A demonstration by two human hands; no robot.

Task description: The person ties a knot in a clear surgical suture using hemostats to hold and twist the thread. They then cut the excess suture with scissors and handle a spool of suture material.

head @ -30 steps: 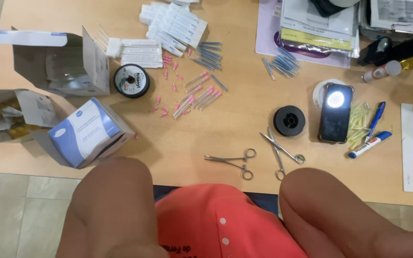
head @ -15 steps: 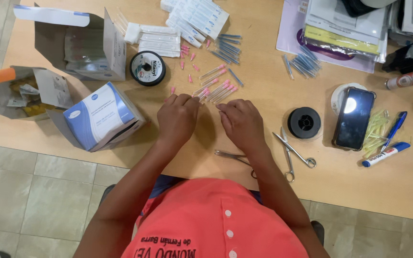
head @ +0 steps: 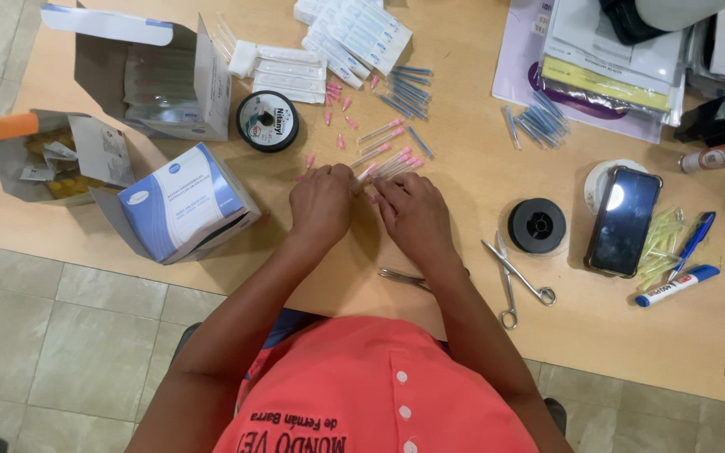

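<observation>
Seen from above, a person in a coral-red shirt point(head: 362, 394) works at a wooden table point(head: 463, 327), both hands set close together over a scatter of pink-capped needles point(head: 388, 164). The left hand point(head: 322, 204) lies knuckles up with its fingers curled at the near end of the needles; whether it pinches one cannot be told, as the fingertips are hidden. The right hand point(head: 415, 216) sits just beside it, fingers bent toward the same cluster, its grip likewise hidden from view. The pink-capped needles lie on the table directly ahead of the fingertips, some in a loose row, others strewn farther up toward a stack of white sealed packets point(head: 354, 29).

To the left stands a blue and white box point(head: 182, 201) tipped on its side, with an open grey carton point(head: 157, 80) behind it and a black spool of thread point(head: 268, 121) between the carton and the needles. A bundle of blue-capped needles point(head: 409, 92) lies beyond the pink ones, and another bunch point(head: 534, 126) rests by a pile of papers point(head: 606, 71). Right of the hands are a second black spool point(head: 536, 225), a dark phone point(head: 623, 220) lying on a white roll of tape, scissors point(head: 518, 281) and a blue pen point(head: 692, 243). A steel clamp point(head: 404, 278) shows just under the right wrist
</observation>
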